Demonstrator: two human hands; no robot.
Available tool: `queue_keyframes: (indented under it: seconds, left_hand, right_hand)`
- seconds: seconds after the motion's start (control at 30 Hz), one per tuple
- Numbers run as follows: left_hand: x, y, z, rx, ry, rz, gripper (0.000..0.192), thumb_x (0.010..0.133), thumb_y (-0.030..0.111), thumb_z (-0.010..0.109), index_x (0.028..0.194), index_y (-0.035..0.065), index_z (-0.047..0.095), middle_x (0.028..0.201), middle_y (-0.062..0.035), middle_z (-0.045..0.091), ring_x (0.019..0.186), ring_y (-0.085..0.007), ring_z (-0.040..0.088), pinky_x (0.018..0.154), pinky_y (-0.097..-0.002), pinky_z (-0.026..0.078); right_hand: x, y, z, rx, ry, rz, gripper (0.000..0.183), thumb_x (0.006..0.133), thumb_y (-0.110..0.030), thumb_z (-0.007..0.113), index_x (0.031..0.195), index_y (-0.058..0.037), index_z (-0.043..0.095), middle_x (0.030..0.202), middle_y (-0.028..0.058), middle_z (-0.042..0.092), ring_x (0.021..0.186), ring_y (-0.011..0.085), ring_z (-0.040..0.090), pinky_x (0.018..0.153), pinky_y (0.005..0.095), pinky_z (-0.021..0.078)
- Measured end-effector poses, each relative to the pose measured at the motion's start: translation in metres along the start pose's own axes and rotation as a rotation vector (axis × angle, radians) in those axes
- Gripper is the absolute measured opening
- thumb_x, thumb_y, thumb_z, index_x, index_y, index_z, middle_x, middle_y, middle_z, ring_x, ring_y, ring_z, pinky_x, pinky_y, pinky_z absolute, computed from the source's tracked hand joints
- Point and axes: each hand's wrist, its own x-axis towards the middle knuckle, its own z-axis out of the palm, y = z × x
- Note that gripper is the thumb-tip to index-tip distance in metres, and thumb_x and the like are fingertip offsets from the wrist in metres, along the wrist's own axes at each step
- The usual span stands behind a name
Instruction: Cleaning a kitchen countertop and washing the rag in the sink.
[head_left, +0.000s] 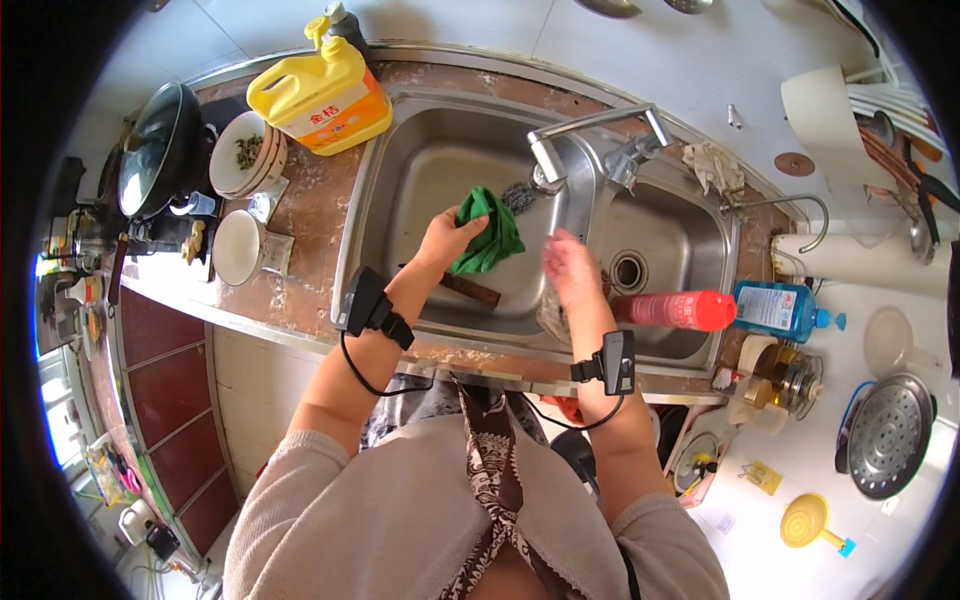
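Observation:
My left hand grips a bunched green cloth above the left basin of a stainless steel double sink. Over the divider, my right hand holds nothing; its fingers are spread and slightly blurred. Beyond the cloth lies a dark mesh scourer in the left basin. A brown handle, perhaps a knife's, rests below the cloth, its other end partly hidden by my left forearm. Beside my right wrist is a crumpled translucent item that I cannot identify.
A chrome faucet reaches over the left basin. A red bottle lies across the right basin, near a blue pump bottle. A yellow detergent jug, stacked bowls and a lidded pan stand left.

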Motion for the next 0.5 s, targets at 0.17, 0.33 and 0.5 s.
queue_keyframes:
  seconds: [0.17, 0.33, 0.5]
  left_hand:
    - [0.021, -0.022, 0.01, 0.325, 0.044, 0.153, 0.034, 0.074, 0.027, 0.062, 0.098, 0.0031, 0.057, 0.083, -0.0137, 0.061, 0.078, -0.0215, 0.06, 0.069, -0.0315, 0.045]
    - [0.043, -0.029, 0.04, 0.387, 0.088, 0.195, 0.046, 0.071, 0.034, 0.063, 0.097, -0.0032, 0.053, 0.091, -0.0224, 0.059, 0.088, -0.0353, 0.056, 0.077, -0.0385, 0.043]
    - [0.039, -0.008, 0.05, 0.413, 0.041, 0.076, 0.047, 0.072, 0.029, 0.065, 0.103, -0.0044, 0.052, 0.095, -0.0172, 0.057, 0.089, -0.0275, 0.055, 0.077, -0.0355, 0.041]
  right_hand:
    - [0.017, -0.066, -0.012, 0.262, 0.202, -0.21, 0.049, 0.084, -0.041, 0.049, 0.115, -0.0034, 0.044, 0.099, 0.0089, 0.052, 0.084, 0.021, 0.053, 0.072, 0.0346, 0.0437]
    - [0.057, -0.096, -0.042, -0.053, 0.083, -0.233, 0.052, 0.087, -0.048, 0.032, 0.107, -0.0019, 0.047, 0.097, 0.0106, 0.058, 0.079, 0.018, 0.054, 0.068, 0.0285, 0.0411]
    - [0.062, -0.094, -0.029, -0.011, 0.159, -0.285, 0.046, 0.087, -0.037, 0.027, 0.1, 0.0001, 0.05, 0.093, 0.0099, 0.06, 0.077, 0.017, 0.055, 0.068, 0.0282, 0.0408]
